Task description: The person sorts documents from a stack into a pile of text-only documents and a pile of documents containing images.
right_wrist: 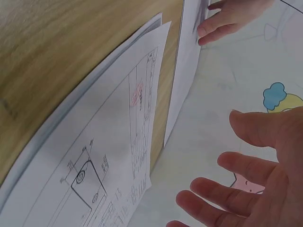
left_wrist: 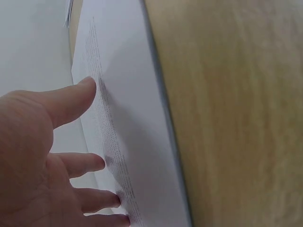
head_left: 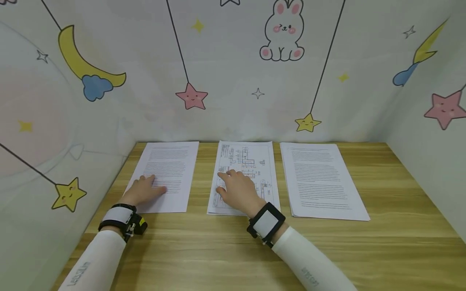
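Three stacks of printed sheets lie side by side on a wooden table. My left hand rests flat, fingers straight, on the lower part of the left stack of text pages. In the left wrist view the spread fingers lie over that text sheet. My right hand lies open on the middle stack of technical drawings. The right wrist view shows its straight fingers above the drawing sheet. The right stack of text pages lies untouched.
Walls with star, moon and rabbit pictures close in the table at the back and both sides. Bare wood runs in front of the papers and between the stacks. Both wrists wear cameras on white sleeves.
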`<state>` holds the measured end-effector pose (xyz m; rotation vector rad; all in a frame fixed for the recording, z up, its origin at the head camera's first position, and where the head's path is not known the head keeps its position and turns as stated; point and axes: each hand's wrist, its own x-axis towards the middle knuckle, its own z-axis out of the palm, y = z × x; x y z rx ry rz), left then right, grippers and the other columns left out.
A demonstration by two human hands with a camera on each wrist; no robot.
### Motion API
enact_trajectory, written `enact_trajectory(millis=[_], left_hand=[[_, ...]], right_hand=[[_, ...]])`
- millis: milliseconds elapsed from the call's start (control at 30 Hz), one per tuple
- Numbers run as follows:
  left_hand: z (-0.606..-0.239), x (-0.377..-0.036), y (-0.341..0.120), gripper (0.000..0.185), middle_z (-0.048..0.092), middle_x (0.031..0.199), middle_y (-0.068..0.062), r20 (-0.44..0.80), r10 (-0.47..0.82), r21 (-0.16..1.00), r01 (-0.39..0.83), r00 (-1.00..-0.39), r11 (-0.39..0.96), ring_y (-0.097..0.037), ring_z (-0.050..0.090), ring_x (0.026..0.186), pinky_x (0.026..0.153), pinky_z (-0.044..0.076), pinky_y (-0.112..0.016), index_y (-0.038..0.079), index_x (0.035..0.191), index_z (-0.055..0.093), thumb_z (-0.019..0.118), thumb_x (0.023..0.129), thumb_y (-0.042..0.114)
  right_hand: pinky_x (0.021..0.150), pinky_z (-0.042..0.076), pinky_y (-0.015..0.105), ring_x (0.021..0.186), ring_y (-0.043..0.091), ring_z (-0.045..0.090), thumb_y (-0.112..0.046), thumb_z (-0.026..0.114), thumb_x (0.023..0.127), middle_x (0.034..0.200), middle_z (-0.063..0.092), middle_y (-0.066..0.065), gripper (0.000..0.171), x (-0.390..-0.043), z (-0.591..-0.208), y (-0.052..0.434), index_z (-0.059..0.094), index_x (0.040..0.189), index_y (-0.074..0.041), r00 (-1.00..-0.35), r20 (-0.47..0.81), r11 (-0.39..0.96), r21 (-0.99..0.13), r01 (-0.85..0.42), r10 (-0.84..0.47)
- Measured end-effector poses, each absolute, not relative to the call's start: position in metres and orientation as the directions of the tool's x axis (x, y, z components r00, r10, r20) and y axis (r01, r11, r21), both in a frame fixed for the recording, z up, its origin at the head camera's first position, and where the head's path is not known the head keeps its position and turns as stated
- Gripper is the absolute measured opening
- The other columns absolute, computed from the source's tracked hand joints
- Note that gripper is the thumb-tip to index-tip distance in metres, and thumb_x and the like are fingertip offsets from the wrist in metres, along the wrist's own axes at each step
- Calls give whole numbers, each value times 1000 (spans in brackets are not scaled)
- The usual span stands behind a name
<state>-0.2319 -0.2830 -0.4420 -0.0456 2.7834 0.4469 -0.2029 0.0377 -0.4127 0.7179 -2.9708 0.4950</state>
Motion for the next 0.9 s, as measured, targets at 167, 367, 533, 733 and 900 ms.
enact_trajectory(millis=[167,367,533,733,900], left_hand=[[-444,-226,-277,85,17,147,-50,-301,6,281,-83,-954,956,-68,19,135,105,31,-74,-15,149,24,52,97,47],[-448,-223,-270,83,15,149,-49,-296,-13,271,-97,-955,958,-66,20,137,103,33,-74,-12,150,25,51,97,47],[-452,-222,-266,81,24,147,-47,-256,-1,263,-71,-967,962,-64,28,134,101,36,-73,-11,148,31,53,96,47],[-450,-225,-270,78,33,145,-44,-233,-43,272,-107,-972,956,-60,35,132,104,37,-68,-11,145,36,56,95,45],[-453,-232,-282,80,35,141,-47,-256,-120,282,-193,-959,940,-59,41,127,101,41,-64,-13,146,33,56,94,44]], right_hand=[[90,56,44,119,31,63,-36,60,97,135,63,11,46,-200,-418,22,59,138,-14,-840,84,803,-256,-538,-536],[102,51,41,125,25,62,-35,61,97,137,63,9,47,-196,-427,-1,59,138,-14,-779,18,748,-266,-608,-627],[94,52,34,107,15,64,-35,61,95,127,67,3,47,-193,-441,-19,59,139,-16,-727,-29,708,-261,-657,-686],[83,49,26,90,11,56,-33,63,93,116,67,3,47,-189,-451,-32,60,138,-17,-698,-64,687,-260,-678,-713],[106,44,36,124,18,55,-36,60,95,130,61,5,47,-186,-451,-36,58,140,-21,-701,-101,703,-215,-678,-706]])
